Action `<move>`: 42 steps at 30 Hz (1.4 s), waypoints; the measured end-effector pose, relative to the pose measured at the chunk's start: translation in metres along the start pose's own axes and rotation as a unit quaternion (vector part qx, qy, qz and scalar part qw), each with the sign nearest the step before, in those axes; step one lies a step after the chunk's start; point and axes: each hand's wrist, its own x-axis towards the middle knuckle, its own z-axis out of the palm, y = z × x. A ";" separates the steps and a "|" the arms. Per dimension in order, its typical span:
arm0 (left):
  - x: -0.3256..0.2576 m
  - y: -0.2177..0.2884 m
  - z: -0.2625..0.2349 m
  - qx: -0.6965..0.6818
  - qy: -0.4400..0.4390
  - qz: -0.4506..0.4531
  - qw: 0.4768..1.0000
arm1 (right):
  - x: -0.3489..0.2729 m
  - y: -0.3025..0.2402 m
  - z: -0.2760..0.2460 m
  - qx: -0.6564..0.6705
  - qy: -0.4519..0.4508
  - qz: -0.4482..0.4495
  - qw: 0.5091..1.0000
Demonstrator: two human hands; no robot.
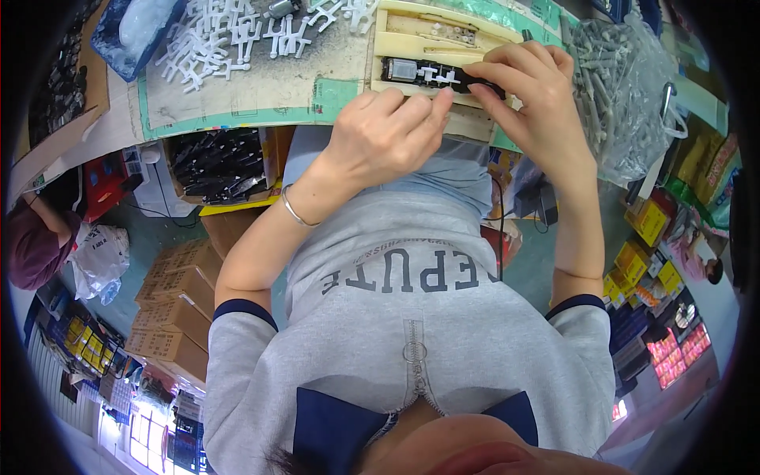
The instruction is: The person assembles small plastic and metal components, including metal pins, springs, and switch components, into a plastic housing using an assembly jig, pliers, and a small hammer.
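A long black plastic housing [436, 76] lies in a slot of the cream fixture [383, 30] on the table. A silver motor [401, 70] sits at its left end, with small white parts [437, 77] along its middle. My right hand [538, 91] pinches the housing's right end between thumb and fingers. My left hand [388, 131] is at the near edge of the fixture, its fingers curled and its fingertips close to the white parts. Whatever those fingertips may hold is too small to make out.
Many white forked plastic parts [229, 39] lie at the far left, beside a blue tray [131, 36]. A clear bag of grey parts [621, 95] lies to the right. Below the table edge is a box of black parts [222, 166]. Cartons [174, 305] are stacked lower left.
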 end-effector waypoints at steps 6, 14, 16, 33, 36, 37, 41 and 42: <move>0.002 0.006 0.000 0.034 -0.054 -0.002 0.998 | -0.003 0.002 0.008 -0.014 0.008 0.002 1.000; -0.004 0.027 0.005 0.109 -0.106 -0.043 0.987 | 0.006 -0.009 0.007 -0.068 -0.021 -0.042 0.997; -0.006 0.024 0.004 0.086 -0.119 -0.038 0.988 | 0.004 -0.009 0.006 -0.056 0.002 -0.029 0.998; 0.009 0.012 -0.016 -0.149 0.013 -0.034 0.988 | -0.078 0.153 -0.077 -0.147 0.016 0.402 0.903; 0.006 0.013 -0.023 -0.164 0.011 -0.074 0.984 | -0.069 0.148 -0.083 -0.103 -0.030 0.462 0.881; 0.004 0.013 -0.025 -0.167 0.009 -0.086 0.982 | -0.067 0.148 -0.088 -0.083 -0.039 0.452 0.887; -0.002 0.007 -0.031 -0.165 0.003 -0.121 0.979 | -0.065 0.153 -0.109 0.061 -0.023 0.442 0.895; -0.003 0.004 -0.033 -0.158 0.005 -0.127 0.979 | -0.063 0.153 -0.109 0.026 -0.054 0.414 0.908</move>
